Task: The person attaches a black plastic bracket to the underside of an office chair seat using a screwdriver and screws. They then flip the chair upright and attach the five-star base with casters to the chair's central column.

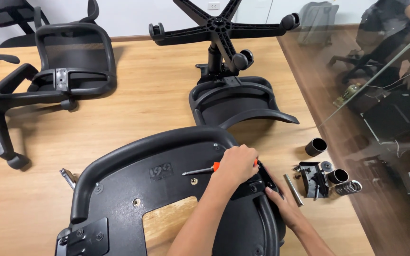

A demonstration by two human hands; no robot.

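Underside of a black chair seat (167, 189) lying on the wood floor (143, 95). Left hand (236, 163) closed around an orange-handled screwdriver (200, 169), its shaft lying across the seat pan. Right hand (281, 194) at the seat's right edge, apparently gripping a black bracket (250, 187); finger position is unclear. Loose hardware: metal spring (349, 187), cylindrical sleeves (315, 147).
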